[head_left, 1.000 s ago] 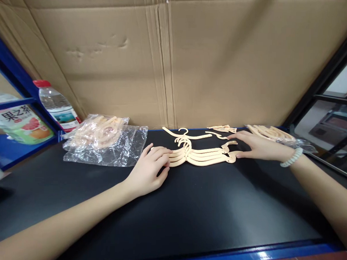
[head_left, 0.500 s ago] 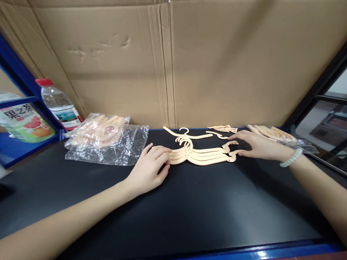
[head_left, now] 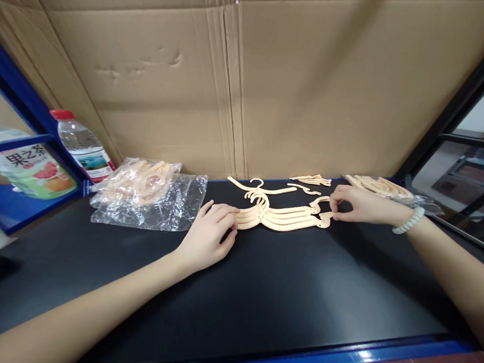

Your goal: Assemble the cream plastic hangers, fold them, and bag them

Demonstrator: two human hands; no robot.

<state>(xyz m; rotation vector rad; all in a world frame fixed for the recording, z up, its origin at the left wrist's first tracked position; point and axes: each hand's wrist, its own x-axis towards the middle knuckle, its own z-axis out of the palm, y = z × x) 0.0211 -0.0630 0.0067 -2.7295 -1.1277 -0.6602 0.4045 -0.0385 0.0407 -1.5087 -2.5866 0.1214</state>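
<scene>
At Both Ends of the Hangers (head_left: 290,220)

Rests the left hand (head_left: 209,236) on the left ends of the hangers, with fingers loosely bent; cannot tell a grip from a mere touch. Holds the right hand (head_left: 354,204) at the curved end pieces (head_left: 324,222) on the right, with thumb and forefinger tips close together; cannot tell a firm pinch from contact there. Wears a beaded bracelet (head_left: 409,220) on the right wrist. Has the hangers flat on the black table (head_left: 270,293), side by side, with hooks bunched mid-row and pointing away. Just behind, a lone hanger (head_left: 275,191); to the right of that, a loose hook piece (head_left: 311,191) and a bundle (head_left: 311,179) of slim parts. Near the left hand, a clear bag (head_left: 146,186) of pale parts; at far right, another bag (head_left: 379,185). Farther left, a bottle (head_left: 88,152) with a red cap. Faces cardboard (head_left: 328,84) at the back.
</scene>
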